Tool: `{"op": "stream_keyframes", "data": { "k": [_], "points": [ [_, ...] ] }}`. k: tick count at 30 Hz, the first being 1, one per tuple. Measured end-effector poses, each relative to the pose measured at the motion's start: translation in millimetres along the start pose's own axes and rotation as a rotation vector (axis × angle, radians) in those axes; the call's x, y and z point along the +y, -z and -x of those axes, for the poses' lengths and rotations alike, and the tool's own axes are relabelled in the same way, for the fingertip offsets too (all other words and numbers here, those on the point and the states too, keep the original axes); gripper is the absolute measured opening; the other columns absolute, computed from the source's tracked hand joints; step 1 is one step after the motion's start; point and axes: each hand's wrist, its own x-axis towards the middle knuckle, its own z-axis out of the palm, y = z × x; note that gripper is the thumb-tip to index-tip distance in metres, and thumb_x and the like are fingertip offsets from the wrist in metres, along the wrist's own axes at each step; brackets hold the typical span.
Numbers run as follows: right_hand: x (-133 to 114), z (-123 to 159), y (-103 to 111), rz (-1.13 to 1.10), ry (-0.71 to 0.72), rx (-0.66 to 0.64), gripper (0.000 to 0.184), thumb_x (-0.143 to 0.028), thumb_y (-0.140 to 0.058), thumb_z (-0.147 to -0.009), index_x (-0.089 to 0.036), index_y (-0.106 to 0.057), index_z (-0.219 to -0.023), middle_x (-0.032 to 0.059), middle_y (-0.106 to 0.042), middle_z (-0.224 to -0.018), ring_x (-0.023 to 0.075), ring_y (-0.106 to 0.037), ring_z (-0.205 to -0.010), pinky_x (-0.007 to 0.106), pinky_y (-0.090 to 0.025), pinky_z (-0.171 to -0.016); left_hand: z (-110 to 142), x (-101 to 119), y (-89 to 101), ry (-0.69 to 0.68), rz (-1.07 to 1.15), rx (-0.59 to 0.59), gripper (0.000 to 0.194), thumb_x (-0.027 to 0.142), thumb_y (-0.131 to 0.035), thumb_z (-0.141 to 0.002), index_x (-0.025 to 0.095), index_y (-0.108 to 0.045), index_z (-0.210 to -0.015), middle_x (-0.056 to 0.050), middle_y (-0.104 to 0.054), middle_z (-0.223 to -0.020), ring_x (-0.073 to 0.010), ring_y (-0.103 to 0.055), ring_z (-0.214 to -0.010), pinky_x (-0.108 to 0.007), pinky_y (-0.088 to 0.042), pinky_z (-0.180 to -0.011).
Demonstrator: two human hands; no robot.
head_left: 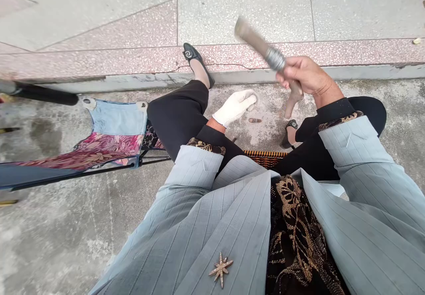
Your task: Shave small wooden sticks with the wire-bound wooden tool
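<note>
My right hand [307,77] is bare and raised in front of my knees. Its fingers wrap round a thick brown wooden stick [255,39], which has silvery wire wound about it just beyond my grip. The stick tilts up to the left, and its far end is smeared by motion. My left hand [236,105] wears a white glove and hangs over the concrete between my legs. Its thumb and fingers are pinched together; whatever they hold, if anything, cannot be made out. Below the gloved fingertips lies a small brown piece [255,120] on the ground.
A folding chair [109,140] with blue and red floral cloth stands at my left. Beyond my feet runs a raised terrazzo step [239,60], with my left shoe [199,62] on its edge. Woven wicker [265,158] shows beneath me. Rough concrete [89,215] spreads around.
</note>
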Motion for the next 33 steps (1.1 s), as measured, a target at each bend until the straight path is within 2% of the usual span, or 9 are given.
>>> {"op": "stream_keyframes", "data": {
  "k": [3,7,13,17,20,24,26,30,33],
  "points": [
    [3.4,-4.6,-1.2,-0.101,0.105,0.284,0.045,-0.063,-0.085,-0.083,-0.024,-0.064,-0.088,0.0021,-0.067,-0.081,0.0148,-0.054,-0.067,0.031,-0.05,-0.063,-0.3,2.9,-1.9,0.006,0.039,-0.053,0.04,0.054,-0.051,-0.101,0.017,-0.062,-0.089,0.001,-0.055,-0.068,-0.0128,-0.049,-0.062,-0.027,-0.04,-0.064],
    [18.4,-13.5,0.4,-0.075,0.066,0.404,0.041,-0.062,-0.083,-0.081,-0.027,-0.063,-0.085,0.0037,-0.066,-0.082,0.018,-0.054,-0.068,0.034,-0.052,-0.063,1.4,6.6,-5.8,0.043,-0.037,-0.165,0.036,0.048,-0.049,-0.101,0.016,-0.064,-0.091,0.002,-0.055,-0.066,-0.0123,-0.049,-0.061,-0.025,-0.04,-0.064],
    [28.3,-19.6,-1.0,0.65,-0.23,0.463,0.029,-0.047,-0.072,-0.095,-0.018,-0.069,-0.093,0.0069,-0.065,-0.078,0.0231,-0.063,-0.078,0.036,-0.052,-0.073,2.7,12.8,-6.8,-0.02,-0.215,-0.228,0.034,0.04,-0.049,-0.101,0.015,-0.07,-0.091,-0.001,-0.065,-0.074,-0.014,-0.057,-0.069,-0.027,-0.046,-0.074],
    [17.5,-17.7,-14.5,1.158,-0.468,0.196,0.024,-0.031,-0.067,-0.098,-0.011,-0.077,-0.105,0.0165,-0.073,-0.093,0.0307,-0.068,-0.086,0.04,-0.05,-0.078,3.2,11.5,-5.2,-0.025,-0.343,-0.203,0.036,0.038,-0.048,-0.103,0.015,-0.075,-0.101,-0.004,-0.073,-0.088,-0.0159,-0.064,-0.076,-0.028,-0.049,-0.079],
    [8.0,-14.5,-21.1,1.348,-0.606,-0.12,0.022,-0.027,-0.069,-0.096,-0.01,-0.08,-0.105,0.0185,-0.075,-0.095,0.0311,-0.069,-0.085,0.04,-0.048,-0.078,4.4,8.5,-3.1,-0.012,-0.469,-0.152,0.037,0.037,-0.047,-0.103,0.017,-0.077,-0.11,-0.006,-0.077,-0.098,-0.0197,-0.069,-0.087,-0.03,-0.05,-0.085],
    [-4.5,-3.9,-13.7,1.07,-0.604,-0.653,0.038,-0.05,-0.077,-0.093,-0.014,-0.082,-0.105,0.0091,-0.075,-0.09,0.0248,-0.068,-0.086,0.036,-0.049,-0.079,5.8,7.3,1.7,0.013,-0.539,-0.075,0.036,0.037,-0.048,-0.104,0.018,-0.077,-0.112,-0.007,-0.079,-0.105,-0.0232,-0.071,-0.097,-0.032,-0.051,-0.09],
    [-11.1,3.4,-5.7,0.805,-0.503,-0.715,0.053,-0.064,-0.077,-0.091,-0.014,-0.08,-0.108,0.0065,-0.073,-0.088,0.021,-0.066,-0.085,0.033,-0.05,-0.077,5.8,8.9,3.9,0.01,-0.486,-0.055,0.035,0.035,-0.048,-0.105,0.016,-0.076,-0.11,-0.007,-0.078,-0.104,-0.0223,-0.071,-0.096,-0.032,-0.052,-0.092],
    [-16.8,11.5,5.2,0.263,-0.125,-0.259,0.055,-0.067,-0.083,-0.083,-0.014,-0.072,-0.098,0.0032,-0.068,-0.085,0.0124,-0.057,-0.072,0.025,-0.044,-0.061,3.9,12.1,4.5,-0.002,-0.374,0.024,0.034,0.034,-0.045,-0.108,0.014,-0.073,-0.108,-0.007,-0.077,-0.102,-0.0204,-0.07,-0.096,-0.031,-0.051,-0.096],
    [-13.1,6.4,0.7,0.024,-0.037,0.101,0.045,-0.056,-0.087,-0.085,-0.017,-0.065,-0.08,0.002,-0.063,-0.077,0.0099,-0.052,-0.064,0.023,-0.044,-0.057,1.2,11.4,2.0,0.031,-0.391,-0.004,0.032,0.034,-0.048,-0.106,0.014,-0.074,-0.104,-0.006,-0.076,-0.098,-0.0202,-0.069,-0.094,-0.03,-0.051,-0.092]
  ]
}}
